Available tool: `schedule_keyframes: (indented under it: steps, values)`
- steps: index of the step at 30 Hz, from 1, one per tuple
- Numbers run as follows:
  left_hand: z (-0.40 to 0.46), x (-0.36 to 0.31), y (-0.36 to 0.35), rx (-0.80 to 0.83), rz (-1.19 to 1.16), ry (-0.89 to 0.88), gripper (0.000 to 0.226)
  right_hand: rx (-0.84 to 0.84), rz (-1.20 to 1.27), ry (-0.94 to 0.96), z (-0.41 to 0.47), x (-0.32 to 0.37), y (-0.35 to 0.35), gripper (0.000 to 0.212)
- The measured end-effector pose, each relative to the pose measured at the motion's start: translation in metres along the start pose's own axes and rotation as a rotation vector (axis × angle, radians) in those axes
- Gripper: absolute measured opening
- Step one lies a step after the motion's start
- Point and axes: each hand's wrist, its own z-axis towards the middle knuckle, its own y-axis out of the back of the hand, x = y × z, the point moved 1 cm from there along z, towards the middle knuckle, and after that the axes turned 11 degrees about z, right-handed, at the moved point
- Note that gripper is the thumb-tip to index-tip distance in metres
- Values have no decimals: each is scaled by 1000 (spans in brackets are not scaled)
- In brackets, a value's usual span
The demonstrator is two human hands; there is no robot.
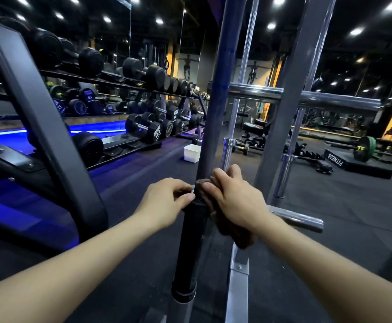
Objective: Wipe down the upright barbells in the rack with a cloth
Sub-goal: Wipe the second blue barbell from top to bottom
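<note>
A dark upright barbell (218,89) stands right in front of me, its black sleeve (191,248) running down to the floor. My right hand (234,197) presses a brown cloth (234,231) around the bar just above the sleeve collar, and the cloth's tail hangs below my palm. My left hand (167,201) pinches the bar at the collar from the left side. Two chrome barbells (231,141) (286,164) stand upright behind in the grey rack (283,127).
A dumbbell rack (143,94) runs along the mirrored wall at left. A black bench frame (38,127) leans close by on my left. A white tub (192,153) sits on the rubber floor. Benches and a loaded barbell (363,149) lie at far right.
</note>
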Motion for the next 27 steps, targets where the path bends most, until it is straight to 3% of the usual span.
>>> schedule_keyframes:
  steps: [6,9,12,14,19,22,24,27]
  values:
    - [1,0,1,-8,16,-5,19,-363,285,35,37,32,38,36]
    - [2,2,0,-15,7,-19,18,-289,388,19,33,22,22,35]
    - [2,0,1,1,30,-22,22,-102,222,7,12,5,0,35]
    - [2,-1,1,-4,41,-11,23,-65,125,-2,11,2,2,38]
    - [1,-3,2,-17,42,-5,22,-333,392,27,43,32,41,35]
    - [1,-2,1,-21,33,-11,21,-335,440,49,44,31,36,33]
    - [2,0,1,-21,46,-14,21,-274,442,41,37,22,28,33]
    - [1,-2,1,-10,64,12,23,-57,166,40,19,1,10,35]
